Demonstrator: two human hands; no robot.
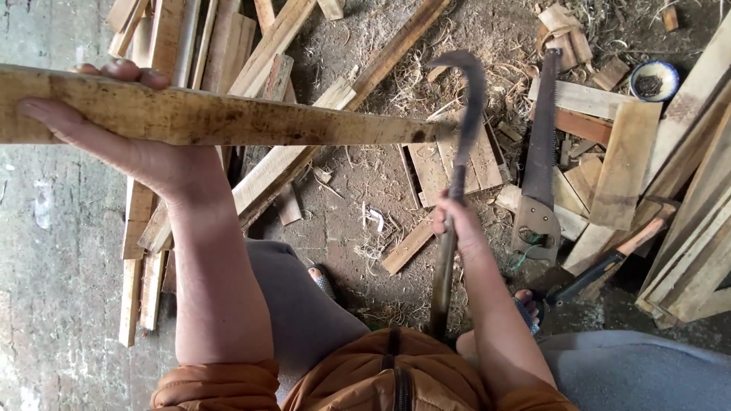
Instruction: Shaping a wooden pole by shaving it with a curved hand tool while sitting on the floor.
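Insp. A: Head view, status of hands?

Insp. B: Left hand (133, 144) clasps a long wooden plank (221, 116) from below, fingers curled over the far edge, plank held level above the floor. Right hand (455, 221) clenched around the handle of a hooked billhook (466, 129); curved blade tip sits at the plank's tapered end, approx. touching.

Insp. A: Surroundings?

Insp. B: Dirt floor (358, 190) w/ shavings and offcuts. Handsaw (539, 160) lies flat just right of the billhook. Hammer (609, 262) near the saw handle. Small blue-rimmed bowl (653, 80) top right. Stacked boards (697, 228) at right edge. Sandalled feet visible below.
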